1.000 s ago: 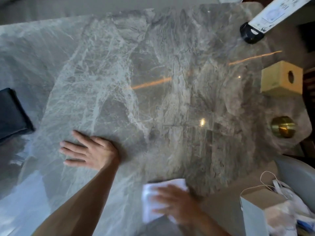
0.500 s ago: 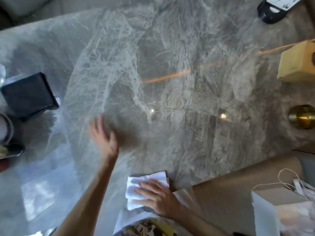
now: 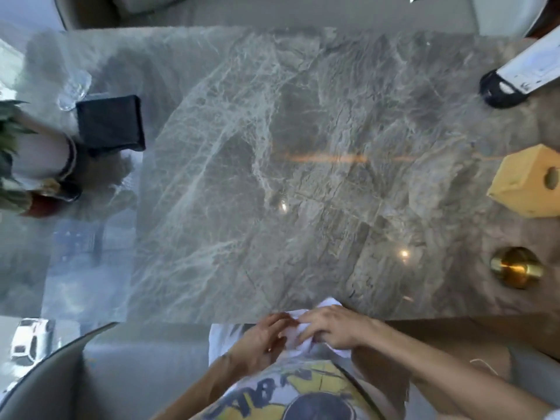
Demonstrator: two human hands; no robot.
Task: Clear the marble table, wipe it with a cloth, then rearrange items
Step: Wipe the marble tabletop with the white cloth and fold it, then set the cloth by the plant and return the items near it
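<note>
Both grips closed on the white cloth (image 3: 328,304) at the near edge of the table (image 3: 303,131): my right hand (image 3: 331,327) curls over the bunched cloth, my left hand (image 3: 260,338) pinches its left side. Half a second ago the left was out over the marble and the right pressed the cloth flat. Table middle open; black box (image 3: 110,122) near left edge, yellow block (image 3: 521,183) and brass knob (image 3: 515,268) along right edge.
</note>
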